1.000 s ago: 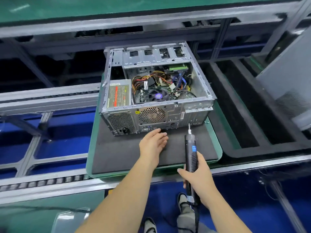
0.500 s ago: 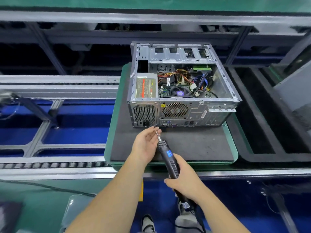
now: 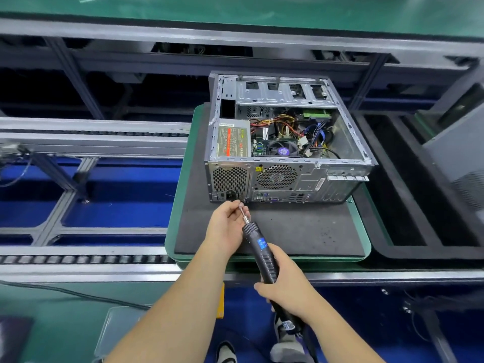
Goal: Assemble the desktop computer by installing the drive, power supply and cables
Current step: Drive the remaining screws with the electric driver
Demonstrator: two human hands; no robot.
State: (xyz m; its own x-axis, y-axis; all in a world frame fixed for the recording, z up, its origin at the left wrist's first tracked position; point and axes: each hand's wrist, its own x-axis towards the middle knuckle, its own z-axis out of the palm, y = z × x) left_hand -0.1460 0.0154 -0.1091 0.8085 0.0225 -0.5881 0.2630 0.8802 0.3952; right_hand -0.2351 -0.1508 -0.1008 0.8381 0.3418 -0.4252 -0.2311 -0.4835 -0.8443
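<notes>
Nearest the camera, right hand (image 3: 284, 289) wraps its fingers round the black electric screwdriver (image 3: 262, 251), grip unchanged over the last second. Driver was upright a second ago; now tilted, bit angled up and away to the left.

Just beyond, left hand (image 3: 225, 226) was lying flat on the dark mat (image 3: 301, 229); it has since lifted and its fingers (image 3: 230, 205) now pinch at the bit tip (image 3: 241, 205). Whether a screw sits there: too small to tell. Judgement: loading or steadying a fastener.

Directly past those fingers, nearly touching, stands the open computer case (image 3: 288, 176), rear panel facing the person, on the green-edged tray (image 3: 180, 184). Power supply (image 3: 233, 138) sits in the left rear corner of the case, its grille and socket straight beyond the bit. Cables (image 3: 288, 127) lie loose inside, farther off.

Reading: supply is seated; screwing it to the rear panel looks next.
</notes>
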